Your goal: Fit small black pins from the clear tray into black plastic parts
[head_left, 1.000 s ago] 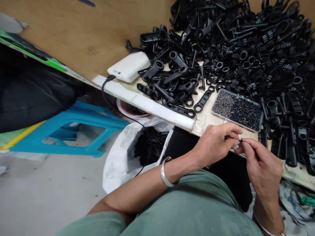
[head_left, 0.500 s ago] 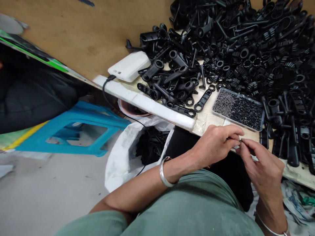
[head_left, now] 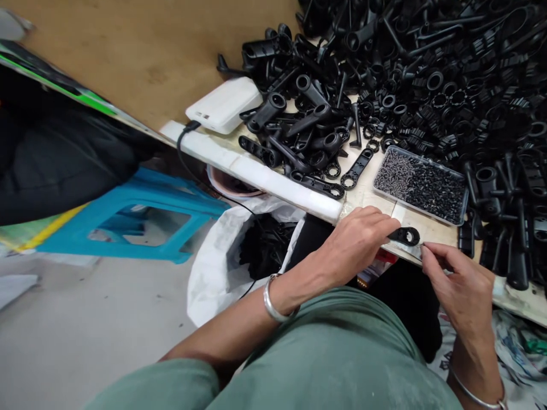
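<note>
My left hand is closed on a flat black plastic arm at the table's front edge; its ringed end sticks out past my fingers toward the right. Just right of that ring, my right hand is closed in a pinch, thumb against forefinger. Whatever lies between those fingertips is too small to make out. Behind both hands is a clear plastic box, holding small grey metal pieces on its left and small black pieces on its right. A similar black arm lies on the table left of the box.
A large heap of black plastic parts covers the back of the table. More parts lie at the right. A white power bank with a cable sits at the left. Below are a white sack and a blue stool.
My hands were close together with fingertips almost touching; now they are farther apart. The black arm has come into sight in my left hand. The view has shifted slightly.
</note>
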A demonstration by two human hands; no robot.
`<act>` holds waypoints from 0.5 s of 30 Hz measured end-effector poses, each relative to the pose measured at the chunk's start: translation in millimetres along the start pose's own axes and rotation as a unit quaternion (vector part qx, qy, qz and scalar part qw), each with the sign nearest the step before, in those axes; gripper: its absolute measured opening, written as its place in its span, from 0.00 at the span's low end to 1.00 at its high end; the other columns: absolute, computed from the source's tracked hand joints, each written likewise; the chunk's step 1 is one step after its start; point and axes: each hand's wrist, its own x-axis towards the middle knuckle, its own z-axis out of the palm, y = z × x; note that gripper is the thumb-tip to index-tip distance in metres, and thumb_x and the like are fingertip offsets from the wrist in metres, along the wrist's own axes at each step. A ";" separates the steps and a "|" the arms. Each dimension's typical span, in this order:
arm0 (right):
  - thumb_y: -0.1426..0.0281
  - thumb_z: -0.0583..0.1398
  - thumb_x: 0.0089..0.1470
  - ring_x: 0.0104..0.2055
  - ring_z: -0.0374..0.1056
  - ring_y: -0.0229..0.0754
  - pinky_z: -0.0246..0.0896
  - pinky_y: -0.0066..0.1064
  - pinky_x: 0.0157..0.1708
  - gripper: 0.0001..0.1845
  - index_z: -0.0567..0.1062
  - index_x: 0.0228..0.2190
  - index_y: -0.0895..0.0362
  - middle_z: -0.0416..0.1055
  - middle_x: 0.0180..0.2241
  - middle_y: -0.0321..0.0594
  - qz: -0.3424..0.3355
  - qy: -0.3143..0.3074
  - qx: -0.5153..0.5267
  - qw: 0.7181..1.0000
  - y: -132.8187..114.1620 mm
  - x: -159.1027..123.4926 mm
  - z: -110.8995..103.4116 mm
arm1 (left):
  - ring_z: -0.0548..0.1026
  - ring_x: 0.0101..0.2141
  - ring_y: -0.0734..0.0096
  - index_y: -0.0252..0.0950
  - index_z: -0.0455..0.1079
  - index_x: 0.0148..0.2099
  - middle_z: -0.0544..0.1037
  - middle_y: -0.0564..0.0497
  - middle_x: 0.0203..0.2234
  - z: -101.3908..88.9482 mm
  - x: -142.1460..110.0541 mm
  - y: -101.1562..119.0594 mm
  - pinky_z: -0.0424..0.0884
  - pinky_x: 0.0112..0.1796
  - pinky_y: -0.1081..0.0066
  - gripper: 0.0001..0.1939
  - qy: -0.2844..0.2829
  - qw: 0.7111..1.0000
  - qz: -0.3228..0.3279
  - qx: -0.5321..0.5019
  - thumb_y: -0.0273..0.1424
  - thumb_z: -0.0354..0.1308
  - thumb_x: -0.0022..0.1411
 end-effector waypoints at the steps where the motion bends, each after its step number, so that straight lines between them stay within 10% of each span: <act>1: 0.64 0.60 0.61 0.22 0.72 0.37 0.69 0.28 0.30 0.10 0.79 0.32 0.54 0.77 0.25 0.36 -0.003 -0.003 -0.006 1.000 0.2 -0.4 0.8 | 0.75 0.41 0.65 0.34 0.72 0.41 0.80 0.47 0.37 1.7 -0.9 0.8 0.71 0.44 0.67 0.07 0.009 1.000 0.000 -0.008 0.19 0.55 0.65; 15: 0.67 0.60 0.61 0.21 0.70 0.35 0.65 0.26 0.25 0.09 0.78 0.30 0.55 0.77 0.24 0.35 -0.034 0.000 -0.031 0.999 -3.8 2.9 2.0 | 0.76 0.42 0.63 0.33 0.72 0.46 0.80 0.46 0.38 1.6 -0.8 4.8 0.72 0.44 0.66 0.07 0.020 0.999 -0.024 -0.030 0.24 0.59 0.66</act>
